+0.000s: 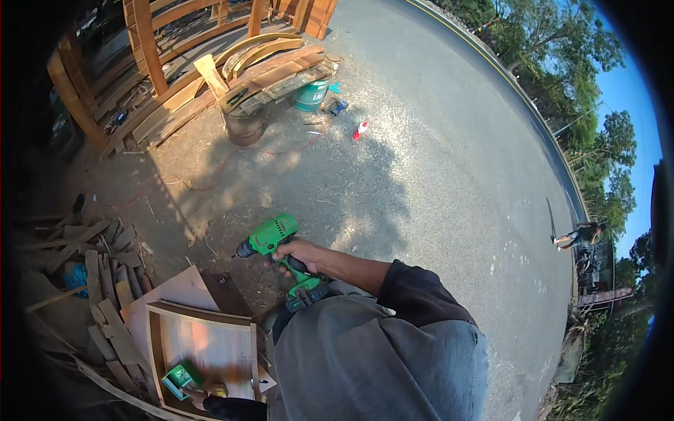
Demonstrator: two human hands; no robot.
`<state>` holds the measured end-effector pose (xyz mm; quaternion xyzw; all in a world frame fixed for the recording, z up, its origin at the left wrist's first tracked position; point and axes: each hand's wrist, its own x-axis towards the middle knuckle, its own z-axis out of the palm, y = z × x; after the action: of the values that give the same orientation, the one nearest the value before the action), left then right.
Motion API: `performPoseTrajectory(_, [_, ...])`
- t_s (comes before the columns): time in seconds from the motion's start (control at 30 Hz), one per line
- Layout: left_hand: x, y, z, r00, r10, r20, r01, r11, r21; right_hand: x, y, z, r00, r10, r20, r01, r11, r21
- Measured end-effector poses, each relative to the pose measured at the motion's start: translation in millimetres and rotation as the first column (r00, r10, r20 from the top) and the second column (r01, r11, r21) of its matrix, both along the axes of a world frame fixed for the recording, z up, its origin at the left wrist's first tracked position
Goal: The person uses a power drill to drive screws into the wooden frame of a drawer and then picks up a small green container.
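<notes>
My right hand is closed round the grip of a green cordless drill, whose black chuck points left with a short bit in it. The drill's dark battery end rests close to my clothing. At the lower left, my left hand reaches into a shallow wooden drawer, its fingers at a small green box with a pale open side. Whether those fingers grip anything is too small to tell. A small yellowish box sits beside them in the drawer.
Scrap wood is piled left of the drawer. Farther off, planks lie across a rusty drum and a green bucket, near a wooden frame. A red-and-white bottle stands on the ground. A person is far right.
</notes>
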<state>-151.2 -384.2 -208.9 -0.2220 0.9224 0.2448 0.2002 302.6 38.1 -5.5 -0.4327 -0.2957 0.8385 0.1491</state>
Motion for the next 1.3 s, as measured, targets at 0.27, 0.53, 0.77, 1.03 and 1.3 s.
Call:
performPoseTrajectory(0.27, [41, -40, -42, 0.980, -0.120, -0.159, 0.132, 0.989, 0.067, 40, -4, -26, 0.986, -0.143, -0.088, 0.136, 0.987, -0.080])
performPoseTrajectory(0.53, [64, -8, -14, 0.985, -0.168, -0.038, 0.172, 0.954, 0.244, 101, -25, -37, 0.981, -0.165, -0.107, 0.152, 0.982, -0.113])
performPoseTrajectory(0.77, [82, 36, -17, 0.940, -0.341, 0.003, 0.330, 0.911, 0.247, 214, -71, -50, 0.910, -0.414, 0.031, 0.415, 0.905, -0.092])
performPoseTrajectory(1.03, [95, 95, -20, 0.849, -0.525, 0.066, 0.493, 0.830, 0.261, 261, -161, -39, 0.599, -0.801, -0.001, 0.799, 0.598, -0.069])
performPoseTrajectory(1.3, [19, 56, -31, 0.921, -0.377, 0.098, 0.331, 0.890, 0.314, 216, -218, -55, 0.519, -0.853, 0.052, 0.852, 0.511, -0.113])
